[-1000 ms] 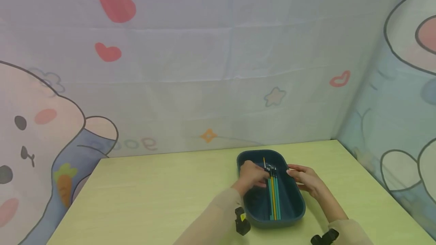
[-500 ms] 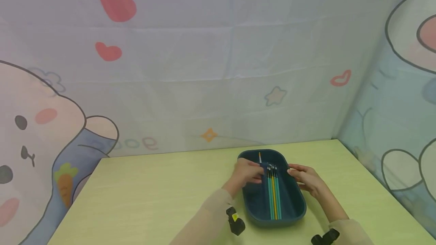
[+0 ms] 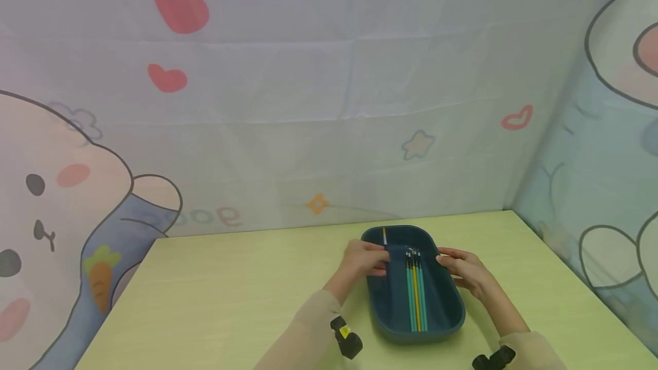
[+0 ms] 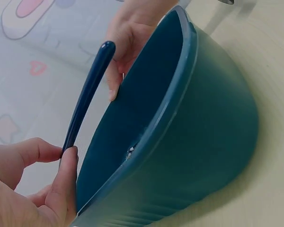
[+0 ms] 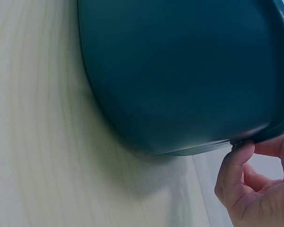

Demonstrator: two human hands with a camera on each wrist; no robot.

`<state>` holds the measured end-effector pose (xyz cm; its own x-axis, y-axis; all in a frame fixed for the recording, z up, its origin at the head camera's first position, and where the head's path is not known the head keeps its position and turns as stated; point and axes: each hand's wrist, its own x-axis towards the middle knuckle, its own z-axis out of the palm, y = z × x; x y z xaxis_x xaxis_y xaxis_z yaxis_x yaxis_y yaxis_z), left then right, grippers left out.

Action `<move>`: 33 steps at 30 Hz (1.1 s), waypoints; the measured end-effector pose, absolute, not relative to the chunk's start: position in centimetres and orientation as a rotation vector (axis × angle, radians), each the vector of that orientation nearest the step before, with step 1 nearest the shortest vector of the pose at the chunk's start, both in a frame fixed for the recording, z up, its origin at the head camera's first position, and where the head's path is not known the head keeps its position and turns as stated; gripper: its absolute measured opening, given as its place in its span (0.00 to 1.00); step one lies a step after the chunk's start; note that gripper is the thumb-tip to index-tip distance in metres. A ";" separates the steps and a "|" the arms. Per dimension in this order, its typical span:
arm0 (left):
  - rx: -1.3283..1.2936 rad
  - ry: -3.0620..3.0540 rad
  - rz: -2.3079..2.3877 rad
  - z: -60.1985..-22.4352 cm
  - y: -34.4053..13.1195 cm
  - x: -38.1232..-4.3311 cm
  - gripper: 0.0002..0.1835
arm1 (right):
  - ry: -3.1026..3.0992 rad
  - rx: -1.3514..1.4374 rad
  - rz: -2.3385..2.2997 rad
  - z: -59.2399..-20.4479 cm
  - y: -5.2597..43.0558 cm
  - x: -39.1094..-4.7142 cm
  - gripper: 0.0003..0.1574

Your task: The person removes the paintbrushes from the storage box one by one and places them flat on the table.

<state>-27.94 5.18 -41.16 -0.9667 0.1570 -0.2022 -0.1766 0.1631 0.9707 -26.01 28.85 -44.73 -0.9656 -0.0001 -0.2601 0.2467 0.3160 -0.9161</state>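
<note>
My left hand (image 3: 361, 258) pinches a paintbrush (image 4: 91, 90) between thumb and finger. The brush has a dark blue handle; its light metal part and orange tip stand up above my fingers in the head view. Both are over the left side of a deep dark blue tray (image 3: 418, 337). My right hand (image 3: 466, 272) grips the tray's right rim, with a thumb and fingers at the edge (image 5: 241, 149). Inside the tray lie several thin green paintbrushes (image 3: 423, 301) and a yellow one (image 3: 416, 301), side by side with tips to the far end.
The tray stands on a pale yellow-green table (image 3: 247, 284), near its right part. Behind it hangs a cloth backdrop (image 3: 288, 101) with cartoon prints, and another stands along the right side. A small black camera (image 3: 346, 338) is strapped to each wrist.
My left hand has moved left, away from the row of brushes towards the tray's left rim, with the blue paintbrush in its fingers. My right hand keeps its hold on the rim.
</note>
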 end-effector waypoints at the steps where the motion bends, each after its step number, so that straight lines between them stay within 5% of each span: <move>1: -0.017 2.182 1.884 -41.1 5.1 -27.9 0.17 | 2.369 0.228 -1.709 -44.7 28.8 -26.0 0.39; 33: -0.060 2.100 2.072 -42.6 1.7 -26.9 0.19 | 2.373 0.233 -1.711 -45.1 28.9 -26.2 0.40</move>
<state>-26.90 1.72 -42.55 -0.9809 0.1046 -0.1637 -0.1623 0.0220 0.9865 -26.21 28.85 -45.15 -0.9663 0.0077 -0.2573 0.2466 0.3149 -0.9165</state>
